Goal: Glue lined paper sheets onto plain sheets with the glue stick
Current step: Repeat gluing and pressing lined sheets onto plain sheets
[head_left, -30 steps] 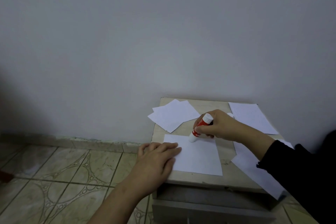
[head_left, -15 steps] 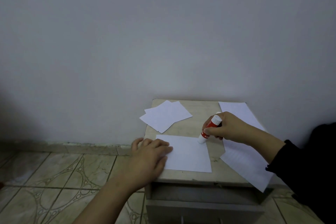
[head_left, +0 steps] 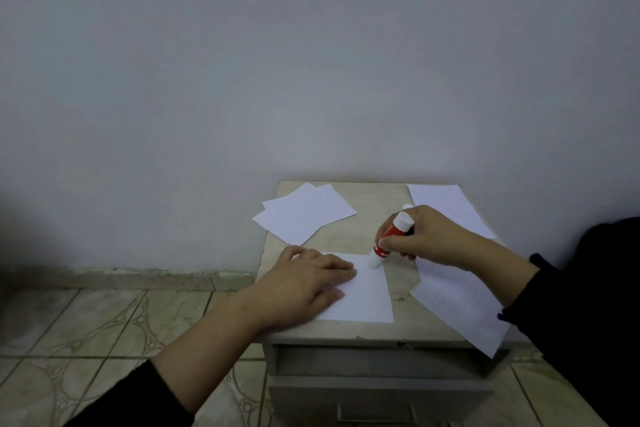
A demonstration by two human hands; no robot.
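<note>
spreading glue looks like the step in hand: the glue stick (head_left: 389,239) stands tilted with its white tip down on the far right corner of the plain sheet (head_left: 367,298) at the front of the worktop (head_left: 374,215). whether any glue already lies on that sheet cannot be told, since its surface reads as plain white. no lined sheet has yet been laid on it, so this pairing is at an early stage. a loose stack of sheets (head_left: 304,211) waits at the far left corner, another sheet (head_left: 450,208) lies at the far right, and a faintly lined sheet (head_left: 457,308) hangs over the right front edge; which of these are finished pairs cannot be judged.

the right hand (head_left: 426,236) grips the red barrel of the stick, fingers curled round it, wrist raised above the worktop, forearm coming in from the right in a dark sleeve. the left hand (head_left: 304,288) lies flat, fingers straight and together, pressing the left part of the plain sheet to keep it from sliding.
</note>
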